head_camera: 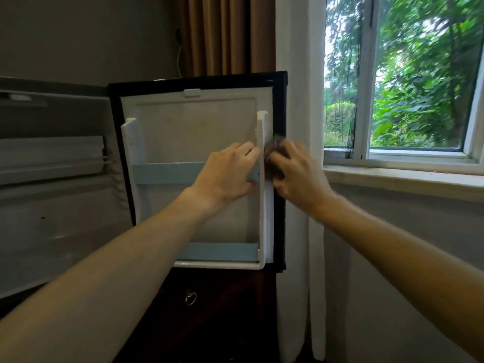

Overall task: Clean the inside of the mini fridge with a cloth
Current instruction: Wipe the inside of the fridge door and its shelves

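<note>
1. A person works at the open door (193,132) of a mini fridge (52,205), whose white cavity stands to the left; the door's inner liner faces the camera.
2. The left hand (225,176) steadies the door, its grip curled round the liner's right-hand upright (262,132) beside the upper pale-blue rail (167,172).
3. The right hand (296,174) holds a dark, bunched cloth (273,153), its grip closed round it and pressing it on the door's right edge, by the black frame; motion blur hides the fingers' detail.
4. The step in hand appears to be wiping the door's edge and seal.
5. The next move likely calls for passes down that edge, then the rails and lower shelf (220,263), with the door held firm.
</note>
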